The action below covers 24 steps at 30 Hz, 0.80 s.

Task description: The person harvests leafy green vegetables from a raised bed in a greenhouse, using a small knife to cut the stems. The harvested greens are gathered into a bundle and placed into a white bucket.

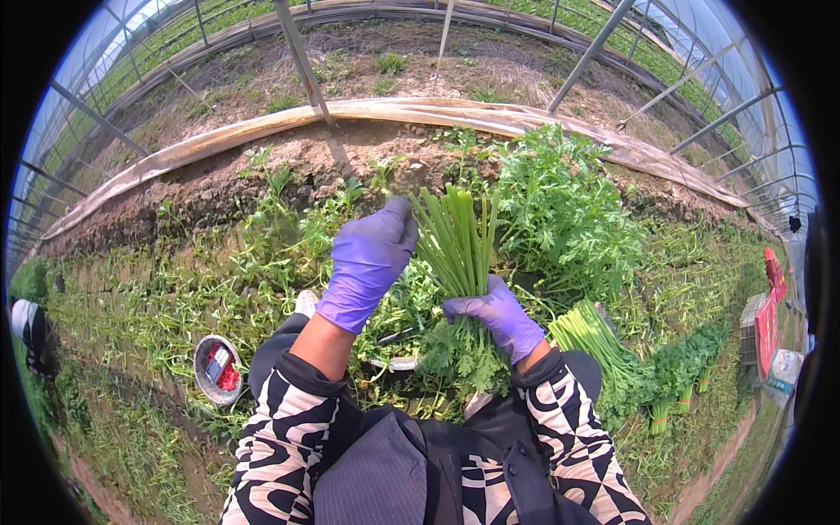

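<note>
My right hand, in a purple glove, grips a bunch of leafy greens around its middle. The pale cut stems point up and away from me, with the lobed leaves hanging below the grip. At the left side of the stem tips is my left hand, gloved in purple with its fingers curled; whether a stem is pinched in them cannot be seen. Below the bunch, leaves partly cover a pale rim and a dark, narrow object. A loose pile of cut stems lies by my right knee.
A small bucket at left holds red bands and a pack bearing writing. Tied bunches stand at right, near a crate. Tall growing greens rise ahead, before rolled plastic sheeting and a metal greenhouse post.
</note>
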Tool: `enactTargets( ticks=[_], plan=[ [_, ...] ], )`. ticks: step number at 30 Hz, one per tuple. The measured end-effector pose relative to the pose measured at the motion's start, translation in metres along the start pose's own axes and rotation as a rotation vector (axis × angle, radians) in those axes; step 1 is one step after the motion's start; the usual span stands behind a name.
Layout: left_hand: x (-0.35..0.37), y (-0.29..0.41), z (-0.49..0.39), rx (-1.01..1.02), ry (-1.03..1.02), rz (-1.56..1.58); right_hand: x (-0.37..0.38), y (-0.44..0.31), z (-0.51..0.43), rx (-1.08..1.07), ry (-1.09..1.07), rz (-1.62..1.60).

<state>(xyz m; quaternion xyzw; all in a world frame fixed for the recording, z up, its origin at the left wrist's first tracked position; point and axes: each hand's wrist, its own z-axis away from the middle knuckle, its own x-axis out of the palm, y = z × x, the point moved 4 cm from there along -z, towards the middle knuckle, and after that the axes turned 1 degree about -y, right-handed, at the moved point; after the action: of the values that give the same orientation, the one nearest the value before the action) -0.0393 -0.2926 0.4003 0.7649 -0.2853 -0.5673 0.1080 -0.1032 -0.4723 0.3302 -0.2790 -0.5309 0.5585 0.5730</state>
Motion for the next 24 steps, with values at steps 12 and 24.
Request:
enactTargets(
  ticks=[12, 24],
  plan=[
    [0.05, 0.003, 0.025, -0.123, -0.854, 1.146, 0.009, -0.015, 0.006, -0.08, -0.128, -0.109],
    [0.057, 0.035, 0.027, -0.254, -0.664, 1.435, -0.028, -0.043, 0.023, -0.095, 0.122, 0.204]
  ],
)
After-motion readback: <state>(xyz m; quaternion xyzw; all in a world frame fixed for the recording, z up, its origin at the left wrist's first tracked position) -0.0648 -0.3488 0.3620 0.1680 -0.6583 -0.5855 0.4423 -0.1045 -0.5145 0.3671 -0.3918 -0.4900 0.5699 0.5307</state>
